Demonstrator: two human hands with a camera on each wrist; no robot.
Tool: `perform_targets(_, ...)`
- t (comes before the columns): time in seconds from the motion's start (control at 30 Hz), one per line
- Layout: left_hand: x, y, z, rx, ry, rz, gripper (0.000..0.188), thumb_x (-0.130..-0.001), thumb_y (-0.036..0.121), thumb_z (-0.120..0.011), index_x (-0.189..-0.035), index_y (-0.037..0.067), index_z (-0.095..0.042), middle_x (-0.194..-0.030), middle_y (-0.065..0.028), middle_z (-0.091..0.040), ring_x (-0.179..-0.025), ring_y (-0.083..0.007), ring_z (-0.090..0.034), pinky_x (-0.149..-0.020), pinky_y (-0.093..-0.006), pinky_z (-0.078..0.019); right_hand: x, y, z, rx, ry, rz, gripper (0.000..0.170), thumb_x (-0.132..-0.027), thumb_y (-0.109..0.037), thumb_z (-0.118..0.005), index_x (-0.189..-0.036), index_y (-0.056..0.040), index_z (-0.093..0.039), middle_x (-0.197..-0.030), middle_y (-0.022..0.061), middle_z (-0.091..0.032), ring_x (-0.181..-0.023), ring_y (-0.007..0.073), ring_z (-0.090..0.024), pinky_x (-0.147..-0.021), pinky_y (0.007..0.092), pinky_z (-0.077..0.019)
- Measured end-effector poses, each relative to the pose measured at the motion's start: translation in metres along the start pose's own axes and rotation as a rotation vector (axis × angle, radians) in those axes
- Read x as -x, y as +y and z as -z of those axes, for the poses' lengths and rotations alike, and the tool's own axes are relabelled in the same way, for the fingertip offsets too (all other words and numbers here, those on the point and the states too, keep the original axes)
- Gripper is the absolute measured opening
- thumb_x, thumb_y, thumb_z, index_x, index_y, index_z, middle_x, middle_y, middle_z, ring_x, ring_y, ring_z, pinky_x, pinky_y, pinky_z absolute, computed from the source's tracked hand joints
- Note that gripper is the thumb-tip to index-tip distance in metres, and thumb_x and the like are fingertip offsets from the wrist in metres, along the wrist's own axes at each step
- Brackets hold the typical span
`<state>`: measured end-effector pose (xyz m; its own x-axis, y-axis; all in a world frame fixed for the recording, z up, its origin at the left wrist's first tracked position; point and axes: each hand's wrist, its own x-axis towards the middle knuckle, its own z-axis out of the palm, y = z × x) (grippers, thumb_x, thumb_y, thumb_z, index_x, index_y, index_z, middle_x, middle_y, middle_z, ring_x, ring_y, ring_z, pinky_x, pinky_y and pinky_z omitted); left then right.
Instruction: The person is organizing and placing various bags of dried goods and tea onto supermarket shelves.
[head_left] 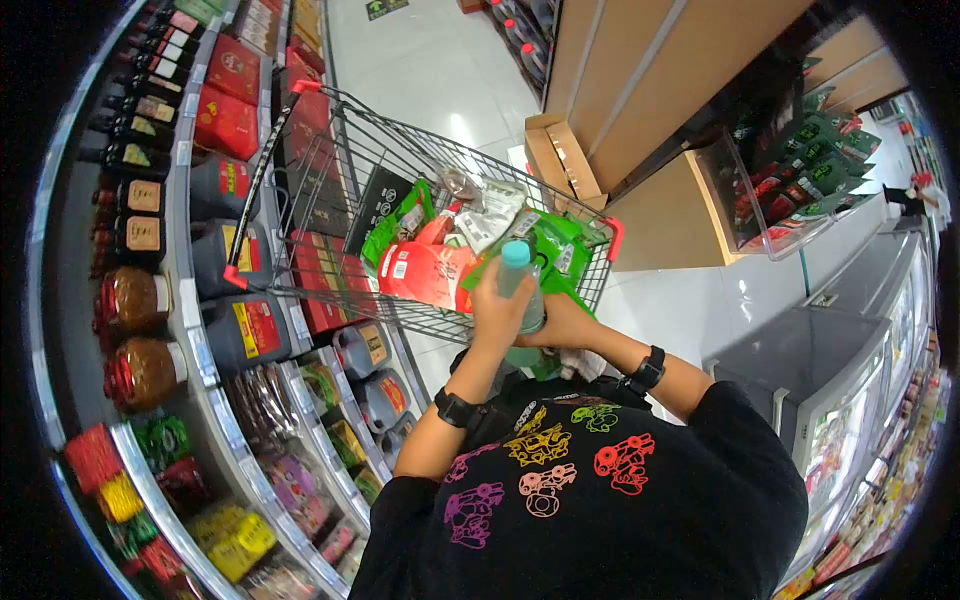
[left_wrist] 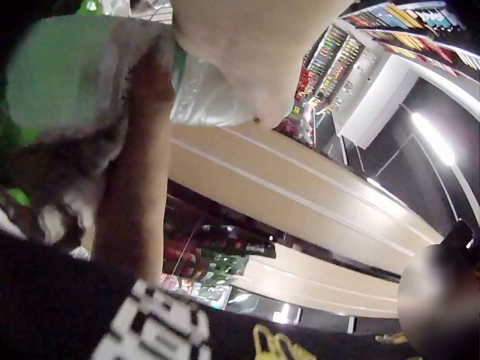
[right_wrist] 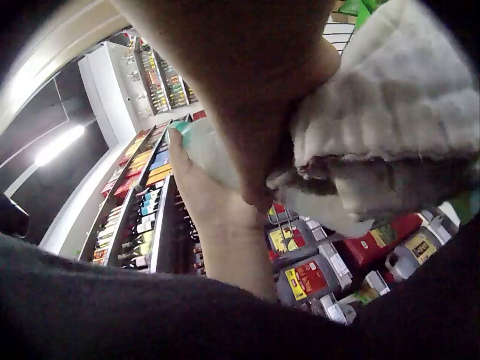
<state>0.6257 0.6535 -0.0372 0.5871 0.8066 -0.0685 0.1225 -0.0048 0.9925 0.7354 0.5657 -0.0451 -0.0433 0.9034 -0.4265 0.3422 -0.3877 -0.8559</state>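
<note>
Both hands meet at a clear bottle with a teal cap (head_left: 516, 253), held upright in front of the body, over the cart's near edge. My left hand (head_left: 500, 308) grips its upper part, below the cap. Low on the bottle, my right hand (head_left: 565, 324) has its fingers curled round the base. In the left wrist view the clear bottle wall (left_wrist: 210, 94) shows beneath the left hand. A crumpled whitish cloth (right_wrist: 390, 112) hangs close beside the right hand in the right wrist view. The label, if any, is hidden.
A wire shopping cart (head_left: 330, 315) with red corners holds a red-and-white bag (head_left: 425, 272), green packs (head_left: 560, 250) and a silver pouch (head_left: 490, 215). Shelves with dark jugs (head_left: 245, 328) and jars (head_left: 145, 375) line the left. A cardboard box (head_left: 560, 160) stands beyond the cart.
</note>
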Motion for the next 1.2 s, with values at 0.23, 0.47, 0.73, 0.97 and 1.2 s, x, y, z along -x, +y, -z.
perform_targets(0.23,-0.085,0.004,0.092,1.148,-0.465,0.457,0.062,-0.087,0.043,-0.044,-0.13,0.0,-0.032,-0.118,-0.0151,-0.051,-0.11,-0.0272,-0.048,-0.088,-0.0371,-0.0435,-0.078,-0.052,-0.013,-0.74,-0.315,-0.038,0.066,-0.071,-0.028,-0.067,-0.124,0.0024,-0.04,-0.123,0.014,-0.047,-0.113,0.0202,-0.044,-0.097,0.0326,-0.0336)
perform_targets(0.47,-0.14,0.043,0.146,1.496,-0.606,0.482,0.091,-0.08,0.069,-0.017,-0.137,-0.002,-0.011,-0.142,-0.019,-0.017,-0.13,-0.0344,-0.018,-0.104,-0.0464,-0.0185,-0.126,-0.063,-0.02,-1.112,-0.316,0.134,0.082,-0.061,-0.034,-0.073,-0.126,0.0033,-0.038,-0.122,0.0135,-0.048,-0.112,0.0212,-0.047,-0.098,0.0334,-0.0326)
perform_targets(0.73,-0.173,0.051,0.196,1.669,-0.629,0.316,0.086,-0.081,0.065,-0.009,-0.138,0.001,-0.001,-0.146,-0.0116,0.005,-0.135,-0.0203,0.007,-0.106,-0.0406,0.0071,-0.136,-0.059,-0.012,-0.942,0.201,-0.118,0.044,-0.08,-0.018,-0.059,-0.118,0.0012,-0.049,-0.113,0.0101,-0.056,-0.102,0.016,-0.053,-0.09,0.0282,-0.0397)
perform_targets(0.97,-0.184,-0.014,0.222,1.229,-0.098,0.59,0.047,-0.093,0.035,-0.032,-0.122,-0.001,-0.042,-0.107,-0.0143,-0.057,-0.099,-0.0199,-0.057,-0.071,-0.028,-0.0492,-0.221,-0.039,-0.038,-0.549,0.277,-0.322,0.05,-0.073,-0.039,-0.066,-0.102,0.0007,-0.061,-0.095,0.0095,-0.063,-0.086,0.0159,-0.058,-0.077,0.0273,-0.0443)
perform_targets(1.2,-0.162,-0.108,0.256,1.281,0.15,0.825,0.041,-0.093,0.035,-0.036,-0.057,0.014,-0.036,-0.041,0.003,-0.02,-0.029,-0.0101,-0.014,-0.027,-0.0248,-0.0135,-0.293,0.0,-0.048,-0.426,0.401,-0.537,0.048,-0.071,-0.044,-0.065,-0.102,-0.0078,-0.063,-0.088,0.0097,-0.064,-0.08,0.0175,-0.059,-0.069,0.0276,-0.0447)
